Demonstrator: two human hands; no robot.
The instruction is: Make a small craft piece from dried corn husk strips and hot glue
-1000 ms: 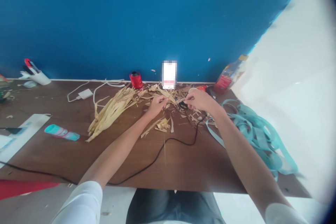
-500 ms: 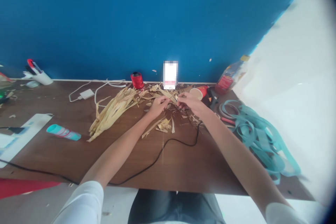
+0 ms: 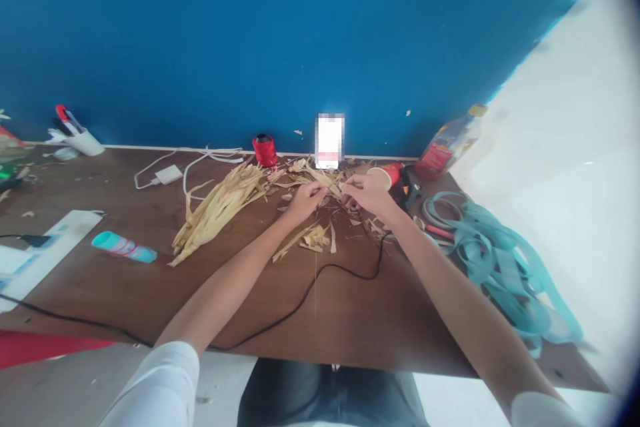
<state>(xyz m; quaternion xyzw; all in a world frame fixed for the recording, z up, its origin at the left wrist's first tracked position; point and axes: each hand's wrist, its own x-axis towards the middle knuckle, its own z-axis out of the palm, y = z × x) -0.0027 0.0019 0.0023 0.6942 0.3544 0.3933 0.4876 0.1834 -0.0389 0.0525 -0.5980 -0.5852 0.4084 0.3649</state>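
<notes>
My left hand (image 3: 307, 203) and my right hand (image 3: 367, 192) meet over the wooden table, and both pinch a strip of dried corn husk (image 3: 333, 185). The strip's far end merges into loose husk scraps (image 3: 315, 238) scattered around my hands. To the left lies a larger bundle of long dried husks (image 3: 217, 210). A thin fibre hangs down (image 3: 315, 290) in front of the table's near side.
Near my right hand are a paper cup (image 3: 383, 177) and a hot glue gun (image 3: 410, 188). Teal ribbon (image 3: 495, 260) lies to the right. A black cable (image 3: 300, 307) crosses the table, which meets a blue wall (image 3: 200, 47) behind a red spool (image 3: 265, 150).
My right hand has moved left toward my left hand, uncovering the paper cup and glue gun. A small dark object beside it earlier no longer shows. The view has shifted slightly.
</notes>
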